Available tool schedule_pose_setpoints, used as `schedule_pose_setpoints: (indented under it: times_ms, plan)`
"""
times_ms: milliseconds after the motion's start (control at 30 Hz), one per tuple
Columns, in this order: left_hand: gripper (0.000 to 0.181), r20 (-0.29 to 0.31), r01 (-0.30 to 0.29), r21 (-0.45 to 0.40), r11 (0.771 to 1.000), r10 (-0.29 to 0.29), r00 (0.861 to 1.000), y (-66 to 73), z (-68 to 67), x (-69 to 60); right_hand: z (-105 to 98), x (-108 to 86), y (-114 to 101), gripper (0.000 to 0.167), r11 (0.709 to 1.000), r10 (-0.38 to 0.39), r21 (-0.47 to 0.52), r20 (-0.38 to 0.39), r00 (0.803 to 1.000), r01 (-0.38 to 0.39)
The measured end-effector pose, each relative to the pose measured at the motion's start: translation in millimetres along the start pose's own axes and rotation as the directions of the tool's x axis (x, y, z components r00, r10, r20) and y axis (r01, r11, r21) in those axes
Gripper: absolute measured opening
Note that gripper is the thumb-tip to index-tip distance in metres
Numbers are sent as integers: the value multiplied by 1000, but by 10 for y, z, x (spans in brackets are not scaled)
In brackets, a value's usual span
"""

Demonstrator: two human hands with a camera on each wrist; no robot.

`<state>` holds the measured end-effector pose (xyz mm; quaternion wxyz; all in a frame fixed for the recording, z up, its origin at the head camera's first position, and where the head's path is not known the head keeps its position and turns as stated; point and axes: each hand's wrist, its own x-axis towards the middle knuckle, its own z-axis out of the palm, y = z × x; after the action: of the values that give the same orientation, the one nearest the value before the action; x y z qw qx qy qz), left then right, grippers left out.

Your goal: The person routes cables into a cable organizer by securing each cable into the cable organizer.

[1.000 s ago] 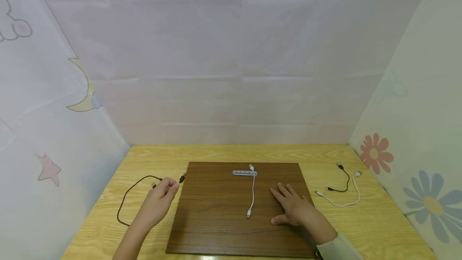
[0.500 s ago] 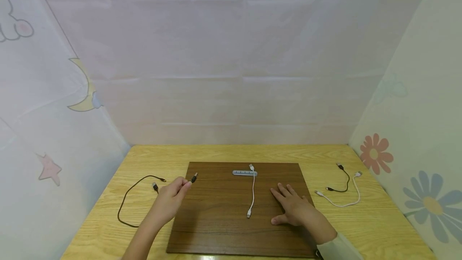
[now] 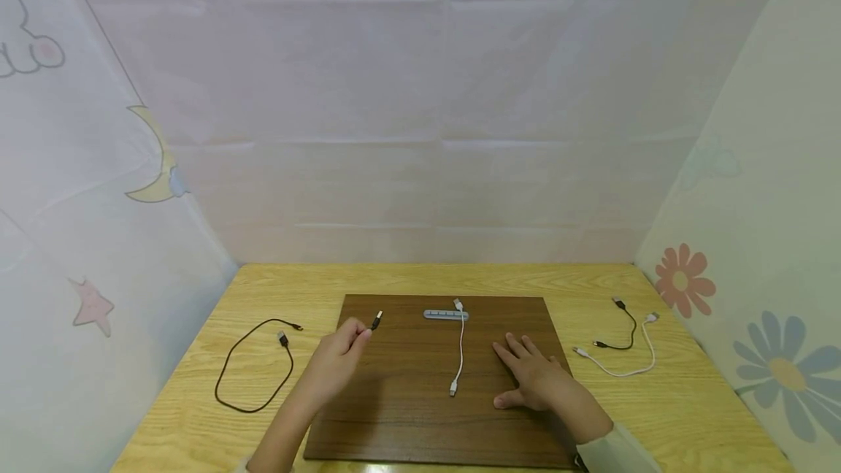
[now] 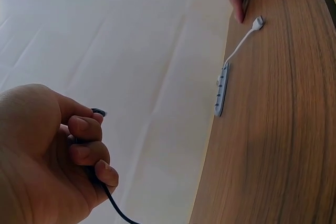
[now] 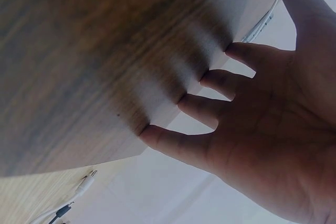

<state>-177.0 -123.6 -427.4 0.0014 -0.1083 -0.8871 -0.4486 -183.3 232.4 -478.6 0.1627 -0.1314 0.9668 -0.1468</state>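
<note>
My left hand (image 3: pixel 338 358) is above the left part of a dark brown board (image 3: pixel 394 414), pinching a short black USB cable (image 3: pixel 377 320) near its plug. In the left wrist view, the fingers curl round this cable and its cord (image 4: pixel 116 207) hangs below them. My right hand (image 3: pixel 535 379) rests on the board's right side, fingers spread; the right wrist view shows its fingertips (image 5: pixel 152 132) touching the surface. Between the hands lies a white USB cable (image 3: pixel 461 349), its upper end across a grey slotted cable holder (image 3: pixel 442 314).
A longer black USB cable (image 3: pixel 226 367) lies looped on the light wooden table (image 3: pixel 190 414) at the left. To the right of the board are a short black cable (image 3: pixel 634 328) and another white cable (image 3: pixel 652 356). Printed cloth walls (image 3: pixel 434 188) surround the table's back and sides.
My left hand has moved right with the black USB cable, from the board's left edge to over the board. The looped black cable is now fully visible. My right hand has stayed still.
</note>
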Motion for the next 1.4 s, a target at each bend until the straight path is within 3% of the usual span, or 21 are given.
schedule_pose_setpoints:
  times_ms: [700,1000,1400]
  plan:
    - [10,42,-95,47,994,93,995,69,249,80,-2,-15,1,102,1000,-18,2,-12,1000,18]
    - [16,92,-106,17,994,104,990,93,341,115,-1,-12,-9,102,1000,-10,5,-4,1000,10]
    - [19,115,-100,2,995,99,988,125,457,172,1,-5,2,101,1000,-21,14,-1,1000,21]
